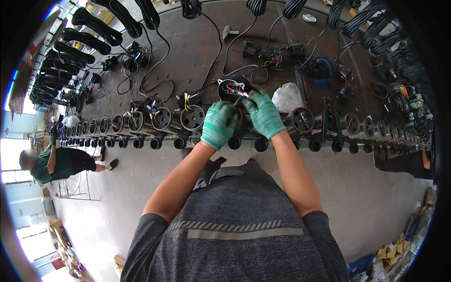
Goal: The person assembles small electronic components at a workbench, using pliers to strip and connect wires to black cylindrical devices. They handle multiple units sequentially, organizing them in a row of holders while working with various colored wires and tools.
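Both my hands wear striped green gloves and meet at the near edge of a dark workbench. My left hand (221, 123) has its fingers curled at thin coloured wires (236, 102). My right hand (262, 111) pinches wires with white connectors (243, 93), close to the left fingertips. Just beyond the hands lies a round black housing (225, 91) with red and white wires inside. A black cylindrical tube, one of a row, lies partly hidden under my hands. A crumpled clear plastic bag (287, 98) is right of my right hand.
Round metal tubes (192, 117) with wires line the bench edge (169, 133). Coiled black cables (93, 26) hang along the far side. A hammer-like tool (229, 32), black wired parts (252, 48) and a blue cloth (320, 72) lie on the bench. People stand at far left (58, 160) and far right (405, 164).
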Action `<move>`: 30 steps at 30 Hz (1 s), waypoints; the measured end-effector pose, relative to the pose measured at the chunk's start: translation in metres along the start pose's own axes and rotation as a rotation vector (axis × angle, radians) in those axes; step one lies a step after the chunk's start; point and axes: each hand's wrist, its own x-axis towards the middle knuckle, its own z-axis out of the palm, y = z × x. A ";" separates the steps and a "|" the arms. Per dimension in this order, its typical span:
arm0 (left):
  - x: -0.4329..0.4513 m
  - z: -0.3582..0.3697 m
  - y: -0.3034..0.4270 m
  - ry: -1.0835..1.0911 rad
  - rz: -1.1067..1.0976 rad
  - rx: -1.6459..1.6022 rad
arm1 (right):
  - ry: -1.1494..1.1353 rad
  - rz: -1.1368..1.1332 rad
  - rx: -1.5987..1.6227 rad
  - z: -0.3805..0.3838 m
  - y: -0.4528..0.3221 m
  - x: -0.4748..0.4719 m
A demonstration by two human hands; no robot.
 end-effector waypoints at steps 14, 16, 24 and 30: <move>0.043 -0.028 -0.044 -0.137 -0.378 -0.960 | -0.426 -0.273 -0.401 -0.002 -0.073 0.082; 0.039 -0.030 -0.052 -0.114 -0.468 -0.972 | -0.485 -0.252 -0.409 0.006 -0.085 0.088; 0.015 -0.029 -0.078 -0.051 -0.561 -1.023 | -0.515 -0.083 -0.405 -0.011 -0.120 0.086; 0.013 -0.043 -0.064 -0.058 -0.453 -0.948 | -0.529 -0.345 -0.268 -0.007 -0.084 0.032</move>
